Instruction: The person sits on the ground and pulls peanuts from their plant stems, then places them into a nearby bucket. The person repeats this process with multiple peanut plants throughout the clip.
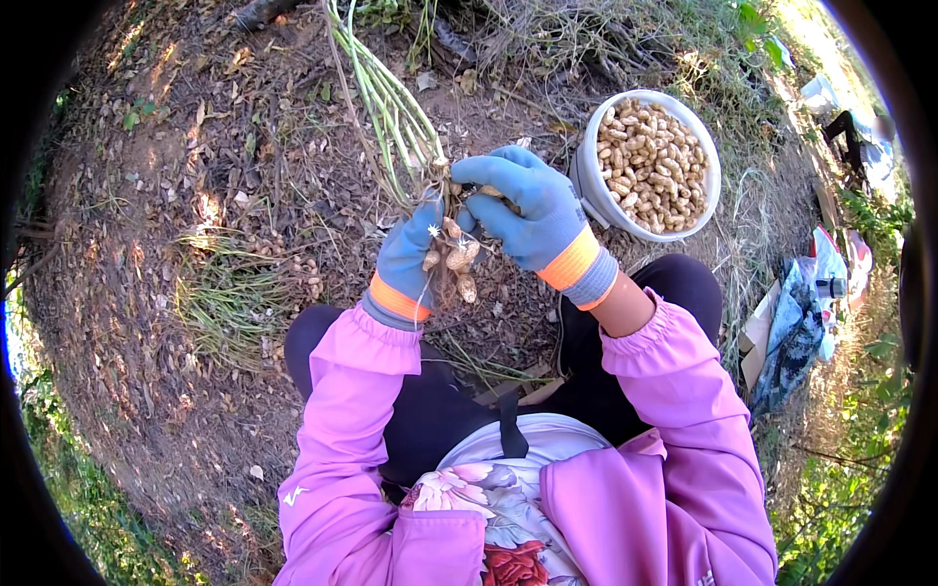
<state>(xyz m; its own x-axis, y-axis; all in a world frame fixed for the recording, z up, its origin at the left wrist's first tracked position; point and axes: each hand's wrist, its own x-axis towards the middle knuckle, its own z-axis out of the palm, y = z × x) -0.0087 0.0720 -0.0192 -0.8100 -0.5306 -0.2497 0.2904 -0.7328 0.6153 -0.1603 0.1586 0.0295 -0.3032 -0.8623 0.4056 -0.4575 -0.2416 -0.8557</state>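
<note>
My left hand [412, 245], in a blue glove with an orange cuff band, grips a bunch of peanut plants near the roots. Long green stems [388, 102] stretch up and away from it. Several peanut pods [462, 255] dangle among thin roots below the stem base. My right hand [531, 209], gloved alike, bends its fingers round a peanut pod [500, 195] beside the roots; whether that pod is still attached is hidden. To the right of this hand stands a white plastic bucket [586, 176] nearly full of picked peanuts [652, 168].
Peanut plants with pods [234, 300] lie on the leaf-littered ground at left. Dry plants [557, 36] are heaped at the top. A camouflage cloth [790, 337], cardboard [758, 337] and bags lie at right. A person [872, 150] is at the far right edge.
</note>
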